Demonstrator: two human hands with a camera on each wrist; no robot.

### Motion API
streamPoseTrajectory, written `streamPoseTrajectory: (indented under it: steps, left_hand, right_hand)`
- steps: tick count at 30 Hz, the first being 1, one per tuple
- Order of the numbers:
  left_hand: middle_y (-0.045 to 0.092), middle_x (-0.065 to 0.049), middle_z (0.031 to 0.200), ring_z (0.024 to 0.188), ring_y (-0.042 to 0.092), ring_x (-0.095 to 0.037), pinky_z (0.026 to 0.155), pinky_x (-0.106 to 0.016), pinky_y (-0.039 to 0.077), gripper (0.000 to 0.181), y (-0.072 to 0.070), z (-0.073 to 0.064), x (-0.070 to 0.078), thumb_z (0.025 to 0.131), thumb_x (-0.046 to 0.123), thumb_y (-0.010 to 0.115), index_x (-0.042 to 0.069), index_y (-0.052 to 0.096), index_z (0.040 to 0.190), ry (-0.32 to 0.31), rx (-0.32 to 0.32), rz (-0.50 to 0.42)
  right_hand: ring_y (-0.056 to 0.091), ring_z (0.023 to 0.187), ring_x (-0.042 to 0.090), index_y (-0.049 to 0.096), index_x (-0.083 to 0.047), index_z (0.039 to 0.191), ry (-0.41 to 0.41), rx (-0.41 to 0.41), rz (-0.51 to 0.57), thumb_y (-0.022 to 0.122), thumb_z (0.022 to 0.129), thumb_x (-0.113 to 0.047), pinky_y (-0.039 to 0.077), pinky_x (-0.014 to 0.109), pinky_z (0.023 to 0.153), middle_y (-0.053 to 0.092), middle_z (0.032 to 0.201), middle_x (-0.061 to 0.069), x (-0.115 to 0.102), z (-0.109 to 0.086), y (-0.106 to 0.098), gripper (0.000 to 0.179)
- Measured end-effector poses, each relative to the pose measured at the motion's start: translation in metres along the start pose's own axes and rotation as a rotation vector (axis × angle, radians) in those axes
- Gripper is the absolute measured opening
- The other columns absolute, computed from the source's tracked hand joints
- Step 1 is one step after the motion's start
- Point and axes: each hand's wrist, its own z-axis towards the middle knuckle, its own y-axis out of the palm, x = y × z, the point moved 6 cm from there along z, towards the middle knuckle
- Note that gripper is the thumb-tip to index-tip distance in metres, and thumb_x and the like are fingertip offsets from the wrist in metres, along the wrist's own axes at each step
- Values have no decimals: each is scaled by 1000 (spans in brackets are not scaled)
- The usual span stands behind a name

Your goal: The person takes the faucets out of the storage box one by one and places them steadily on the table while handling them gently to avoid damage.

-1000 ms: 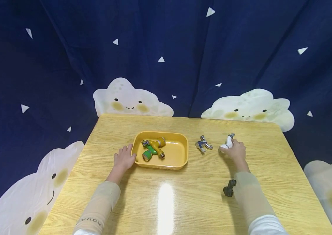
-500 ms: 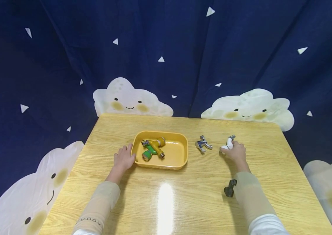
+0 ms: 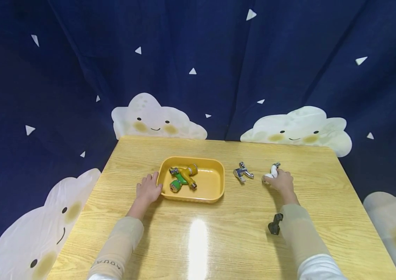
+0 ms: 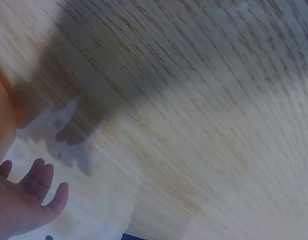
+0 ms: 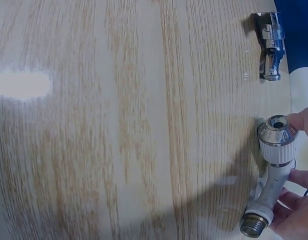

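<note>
My left hand (image 3: 148, 188) rests at the left end of the yellow tray (image 3: 213, 198), its thumb at the rim. In the left wrist view, this hand's fingers (image 4: 46, 175) are loosely bent and apart. A green tap (image 3: 177, 182) lies partly under a yellow tap (image 3: 188, 175) inside the tray. Toward the right, my right hand (image 3: 282, 181) holds a white tap (image 3: 273, 171) with chrome ends. The right wrist view shows thumb and fingers on one side of that tap (image 5: 276, 182). Left of it lies a chrome tap (image 3: 242, 172) on the table.
A small black object (image 3: 275, 224) sits beside the right sleeve; I cannot tell if it rests on the table or is fixed to the arm. The wooden table (image 3: 163, 241) ends at a dark blue curtain (image 3: 219, 58) with cloud prints.
The threaded far end of the white tap has shifted slightly nearer in my right hand. The black object has shifted slightly right. My left hand and the tray stay put.
</note>
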Motion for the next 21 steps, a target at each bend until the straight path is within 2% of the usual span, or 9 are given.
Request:
streamPoseTrajectory:
  steps: [11,17,21]
  left_hand:
    - [40,-23,132,120,36,-41,93,-62,27,56,0,-1,1,91,32,39,10,28,141,-5,-2,-12]
    - [40,-22,131,119,36,-41,93,-62,28,56,-1,-1,1,91,32,38,10,29,141,-8,1,-17]
    - [39,-22,132,120,36,-42,93,-62,28,56,-1,-1,0,90,31,38,10,28,141,-11,-1,-23]
  right_hand:
    - [37,102,45,38,12,130,-8,-33,5,56,82,-40,39,52,78,41,111,33,0,1,2,73]
    - [39,95,42,49,8,110,-19,-31,-6,55,83,-41,39,49,72,43,104,30,-1,1,2,56]
    - [40,91,40,50,4,98,-24,-29,-18,54,83,-41,39,46,68,44,98,27,0,1,2,48]
